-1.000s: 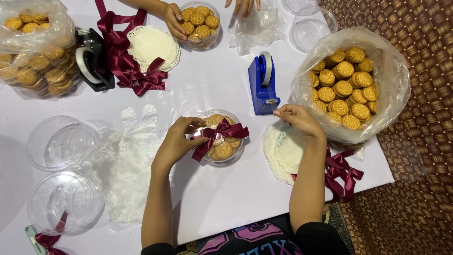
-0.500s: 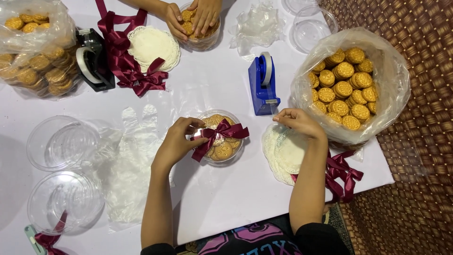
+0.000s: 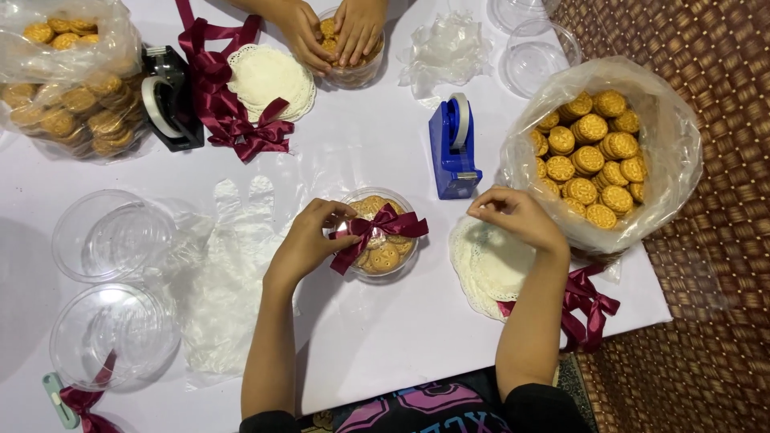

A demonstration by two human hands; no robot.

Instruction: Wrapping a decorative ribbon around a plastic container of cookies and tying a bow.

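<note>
Left hand (image 3: 309, 239) pinches the bow (image 3: 377, 228) on the cookie tub (image 3: 383, 250), mid-table. Right hand (image 3: 517, 215), fingertips pinched together, hovers over doilies (image 3: 485, 269). Beyond: blue tape dispenser (image 3: 453, 148), two cookie bags (image 3: 609, 152), far-edge hands on another tub (image 3: 349, 48).

Bare bench (image 3: 377, 152) lies open between the blue tape dispenser (image 3: 454, 148) and the dark red ribbons (image 3: 233, 104). To the right, the biscuit bag (image 3: 601, 152) blocks the way; to the left, a plastic glove (image 3: 228, 265) and empty clear tubs (image 3: 112, 236) crowd the surface. Near the front edge the bench is free.
</note>
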